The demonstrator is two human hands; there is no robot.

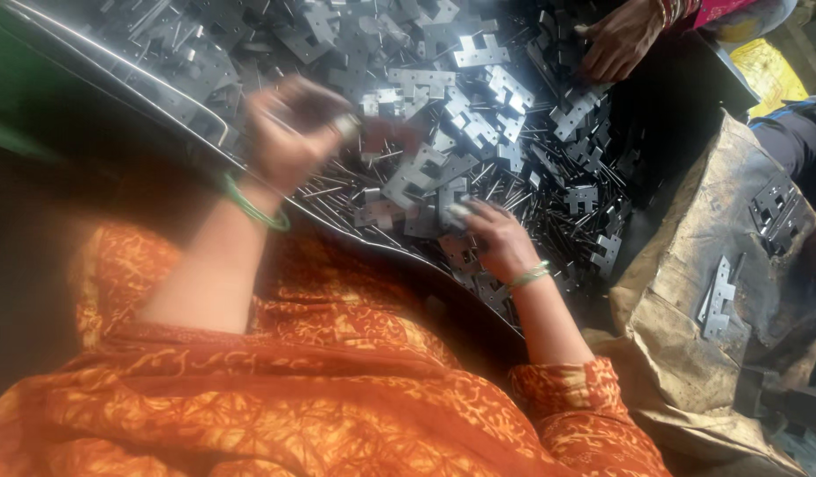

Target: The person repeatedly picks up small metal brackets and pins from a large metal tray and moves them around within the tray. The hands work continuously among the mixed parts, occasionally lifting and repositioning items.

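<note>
Metal hinge plates (417,177) heaped between left hand (289,132), right hand (501,238) touching them

Dim, shadowy frame; glare on metal, left hand motion-blurred.

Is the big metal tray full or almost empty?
Full: the tray is heaped with flat metal plates and thin pins, piled across it.
</note>
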